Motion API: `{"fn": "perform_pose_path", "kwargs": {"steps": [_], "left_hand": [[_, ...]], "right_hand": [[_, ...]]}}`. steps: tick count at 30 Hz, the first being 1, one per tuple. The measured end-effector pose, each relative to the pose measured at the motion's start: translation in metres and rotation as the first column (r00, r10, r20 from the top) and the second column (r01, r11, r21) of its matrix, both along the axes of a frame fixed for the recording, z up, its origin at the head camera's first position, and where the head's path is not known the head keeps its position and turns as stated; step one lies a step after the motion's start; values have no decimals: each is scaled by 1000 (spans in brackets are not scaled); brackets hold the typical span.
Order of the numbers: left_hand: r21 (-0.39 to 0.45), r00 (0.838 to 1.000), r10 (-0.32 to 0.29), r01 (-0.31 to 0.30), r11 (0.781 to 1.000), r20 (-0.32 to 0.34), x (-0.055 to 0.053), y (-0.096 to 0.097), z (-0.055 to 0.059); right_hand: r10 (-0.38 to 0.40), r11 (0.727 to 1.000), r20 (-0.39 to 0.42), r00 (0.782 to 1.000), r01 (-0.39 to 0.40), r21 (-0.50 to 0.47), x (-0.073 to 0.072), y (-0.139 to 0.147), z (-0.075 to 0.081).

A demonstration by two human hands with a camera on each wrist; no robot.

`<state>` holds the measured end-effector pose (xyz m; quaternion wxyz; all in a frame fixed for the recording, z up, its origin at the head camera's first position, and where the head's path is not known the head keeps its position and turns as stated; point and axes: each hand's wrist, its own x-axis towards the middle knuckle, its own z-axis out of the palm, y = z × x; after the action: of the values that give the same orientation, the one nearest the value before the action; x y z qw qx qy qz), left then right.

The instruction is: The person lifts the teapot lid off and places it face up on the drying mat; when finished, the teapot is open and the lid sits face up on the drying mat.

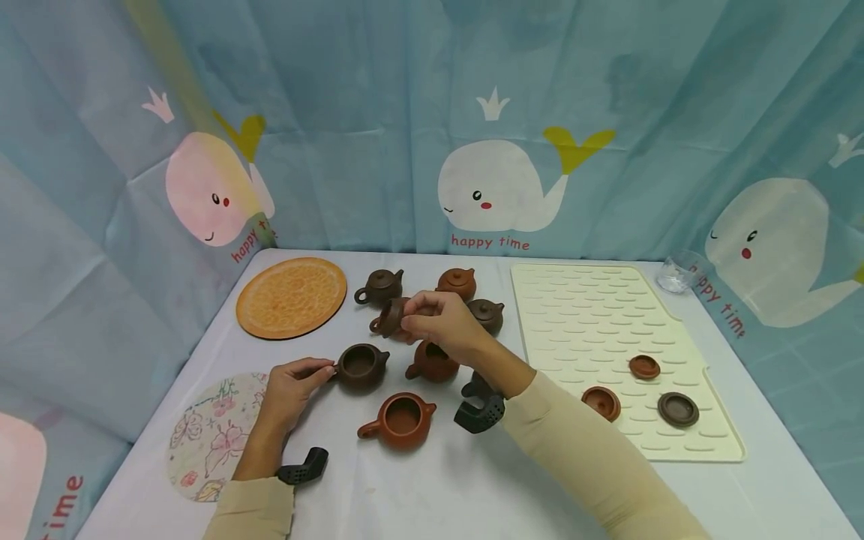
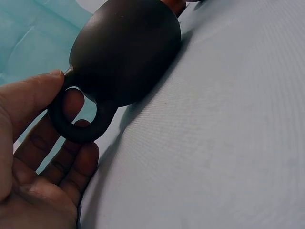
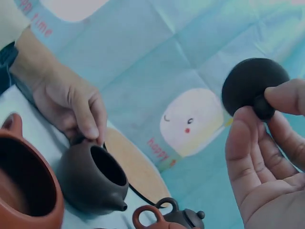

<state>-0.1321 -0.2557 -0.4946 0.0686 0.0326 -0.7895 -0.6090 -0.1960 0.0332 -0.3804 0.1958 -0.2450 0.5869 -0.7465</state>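
My left hand (image 1: 290, 390) pinches the ring handle of a dark brown teapot (image 1: 362, 367), which has no lid on and stands on the table. In the left wrist view that teapot's body (image 2: 128, 47) shows close up, thumb on the handle. My right hand (image 1: 445, 322) is raised to the right of it, pinching a dark round lid (image 3: 248, 81) by its knob. Two more lidless teapots are near: a reddish-brown teapot (image 1: 435, 366) under my right hand and an orange-red teapot (image 1: 403, 422) in front.
Several teapots, including a dark lidded teapot (image 1: 380, 287), stand at the back. On the right, a cream mat (image 1: 574, 322) bears three lids. A clear cup (image 1: 675, 275) stands behind it. A round orange mat (image 1: 290, 298) and a flowered mat (image 1: 216, 442) lie left.
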Motion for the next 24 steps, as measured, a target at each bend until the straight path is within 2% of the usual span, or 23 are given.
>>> {"fn": "perform_pose_path", "kwargs": {"steps": [4,10,19,24], "left_hand": [[1,1000,9,-9,1000,6,-1,1,0],[-7,1000,17,-17,1000,16,-1,1,1],[-15,1000,21,-21,1000,20,-1,0,0],[-9,1000,25,-25,1000,17,0,1,-1]], "right_hand": [[47,985,107,993,-29,-168,5,7,-3],[125,952,139,982,-79,-297,11,21,-6],[170,917,189,967,-86,-389,14,37,-9],[158,908,184,970,-70,-413,15,42,-9]]}}
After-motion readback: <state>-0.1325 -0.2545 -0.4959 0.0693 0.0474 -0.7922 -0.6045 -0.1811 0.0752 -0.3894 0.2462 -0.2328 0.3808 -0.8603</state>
